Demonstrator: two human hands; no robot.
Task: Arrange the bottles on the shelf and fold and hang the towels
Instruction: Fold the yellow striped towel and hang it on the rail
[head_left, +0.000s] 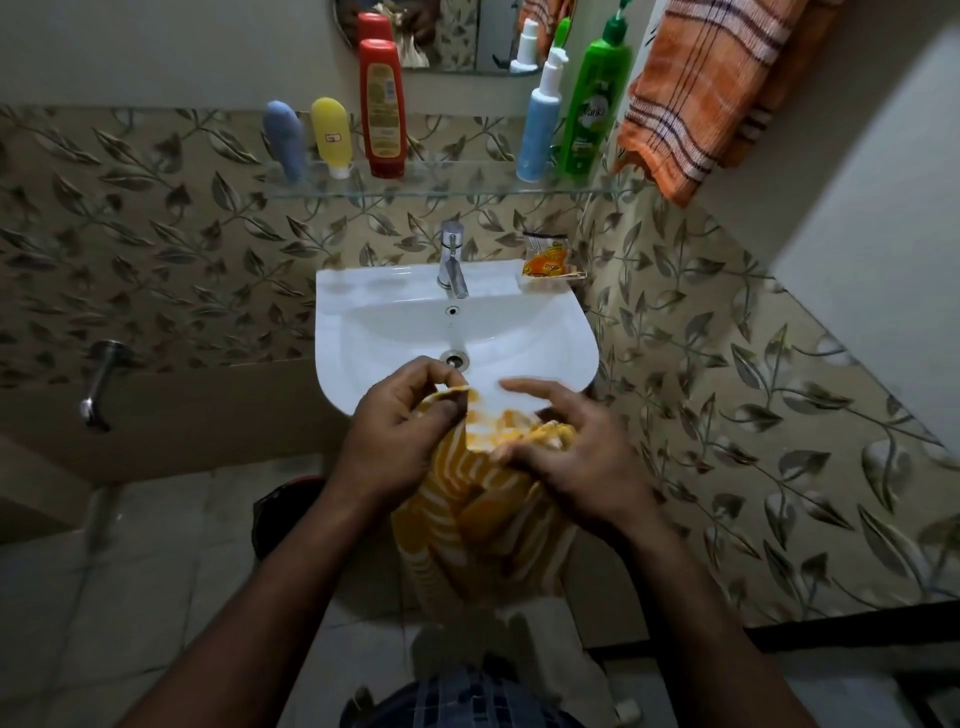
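A yellow and white striped towel (483, 525) hangs bunched in front of the white sink (566, 332). My left hand (400, 436) pinches its top edge between thumb and fingers. My right hand (566, 457) grips the bunched cloth lower, with its index finger stretched out. On the glass shelf (447, 187) stand a blue bottle (284, 141), a yellow bottle (332, 136), a red bottle (383, 108), a blue and white pump bottle (541, 124) and a green bottle (592, 106). An orange checked towel (711, 88) hangs at the top right.
A chrome tap (452, 260) stands at the back of the sink, with an orange sachet (550, 257) on the rim beside it. A mirror (457, 31) hangs above the shelf. A wall tap (98, 384) juts out at the left. A white wall corner (872, 218) projects at the right.
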